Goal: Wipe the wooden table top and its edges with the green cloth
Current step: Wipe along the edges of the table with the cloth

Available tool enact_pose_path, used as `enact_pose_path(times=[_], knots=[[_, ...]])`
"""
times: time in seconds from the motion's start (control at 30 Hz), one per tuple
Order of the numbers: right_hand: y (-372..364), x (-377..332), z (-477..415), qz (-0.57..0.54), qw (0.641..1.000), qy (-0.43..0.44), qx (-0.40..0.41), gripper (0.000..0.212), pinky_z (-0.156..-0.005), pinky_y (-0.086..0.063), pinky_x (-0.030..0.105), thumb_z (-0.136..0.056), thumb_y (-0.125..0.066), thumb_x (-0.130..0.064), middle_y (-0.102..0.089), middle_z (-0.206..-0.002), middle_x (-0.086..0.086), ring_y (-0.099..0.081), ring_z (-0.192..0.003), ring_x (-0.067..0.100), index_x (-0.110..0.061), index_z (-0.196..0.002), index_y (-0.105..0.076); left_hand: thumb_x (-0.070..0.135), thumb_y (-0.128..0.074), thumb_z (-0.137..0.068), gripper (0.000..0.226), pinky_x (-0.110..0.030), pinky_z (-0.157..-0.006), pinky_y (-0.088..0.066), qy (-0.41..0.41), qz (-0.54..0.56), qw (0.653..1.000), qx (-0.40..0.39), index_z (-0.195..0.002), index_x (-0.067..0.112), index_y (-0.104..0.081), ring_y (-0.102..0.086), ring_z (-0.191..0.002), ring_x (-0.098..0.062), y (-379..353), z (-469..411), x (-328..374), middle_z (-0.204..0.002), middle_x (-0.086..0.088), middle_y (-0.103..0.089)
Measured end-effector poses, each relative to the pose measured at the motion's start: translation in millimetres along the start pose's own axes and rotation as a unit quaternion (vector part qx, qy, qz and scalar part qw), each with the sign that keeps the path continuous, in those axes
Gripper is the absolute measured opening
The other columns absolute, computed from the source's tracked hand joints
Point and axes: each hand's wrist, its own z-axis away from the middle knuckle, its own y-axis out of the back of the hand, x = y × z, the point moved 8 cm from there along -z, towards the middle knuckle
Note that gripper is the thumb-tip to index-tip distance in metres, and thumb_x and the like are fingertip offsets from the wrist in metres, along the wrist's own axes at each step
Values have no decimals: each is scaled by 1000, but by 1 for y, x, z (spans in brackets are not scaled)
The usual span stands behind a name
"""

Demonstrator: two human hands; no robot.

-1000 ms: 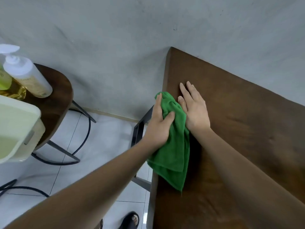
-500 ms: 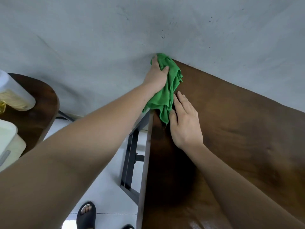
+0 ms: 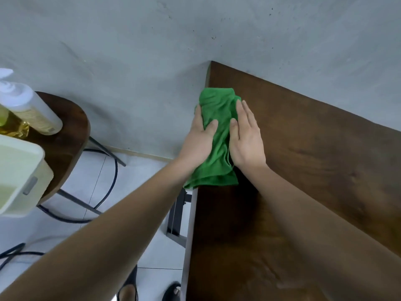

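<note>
The left hand [image 3: 198,140] pinches the green cloth [image 3: 217,137] over the table [image 3: 314,170] edge at 9 o'clock. The right hand [image 3: 247,137], fingers together, lies flat beside it at 3 o'clock.

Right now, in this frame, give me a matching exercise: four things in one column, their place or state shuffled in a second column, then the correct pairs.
Things
1. green cloth
2. left hand
3. right hand
4. pump bottle

Places or states
A. flat, fingers straight, on the wooden table top beside the cloth
B. on the round stool
C. draped over the table's edge
D. grips the cloth at that edge, thumb on top

Pairs: 1-C, 2-D, 3-A, 4-B
</note>
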Motion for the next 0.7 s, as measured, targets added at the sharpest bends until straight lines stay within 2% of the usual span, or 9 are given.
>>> enact_pose_path(times=[0.1,0.23,0.33,0.43,0.5,0.6,0.7], knots=[[-1,-2,3,6,1000,-5,-12,55,-135,-20,39,-119,-34,-35,-26,-180,4,-22,-166,19,-19,-172,-32,41,-52,-114,73,-35,-129,-33,-13,16,1000,-4,-175,40,-12,-42,-154,-4,-2,58,-8,-175,19,-35],[-4,-9,5,52,997,25,-41,55,-135,-19,43,-119,-34,-39,-28,-179,8,-25,-165,25,-17,-169,-39,43,-52,-115,74,-29,-128,-34,-15,10,1000,-8,-175,40,-10,-40,-155,-2,-1,124,-18,-175,19,-33],[-11,-12,7,96,991,44,-77,63,-135,-15,47,-116,-29,-54,-29,-179,7,-20,-167,26,-21,-169,-39,51,-54,-112,78,-42,-133,-29,-22,-15,1000,-4,-174,44,-8,-30,-161,-2,0,162,-26,-178,21,-25],[-17,-10,7,141,982,50,-116,76,-136,-8,45,-111,-27,-68,-18,-182,6,-10,-169,24,-24,-173,-28,49,-56,-110,82,-44,-136,-23,-24,-44,999,5,-174,44,-6,-18,-164,0,1,198,-33,-181,22,-15],[-19,-9,8,135,980,50,-141,77,-137,-2,43,-111,-25,-69,-13,-183,5,-5,-169,23,-25,-174,-24,46,-61,-110,84,-38,-136,-19,-32,-68,997,5,-174,46,-7,-13,-164,4,0,225,-36,-181,23,-11],[-16,-5,9,117,980,65,-145,74,-137,-1,43,-112,-22,-67,-14,-183,6,-5,-169,24,-27,-174,-26,43,-65,-109,84,-18,-128,-18,-50,-104,993,1,-171,53,-11,-5,-161,14,-1,264,-37,-180,28,-1],[-16,-3,14,148,977,83,-132,76,-137,-4,44,-111,-21,-68,-13,-183,6,-6,-169,24,-27,-175,-24,47,-61,-109,80,-20,-126,-26,-69,-164,984,0,-171,54,-11,-6,-164,8,-6,284,-34,-178,32,12]])
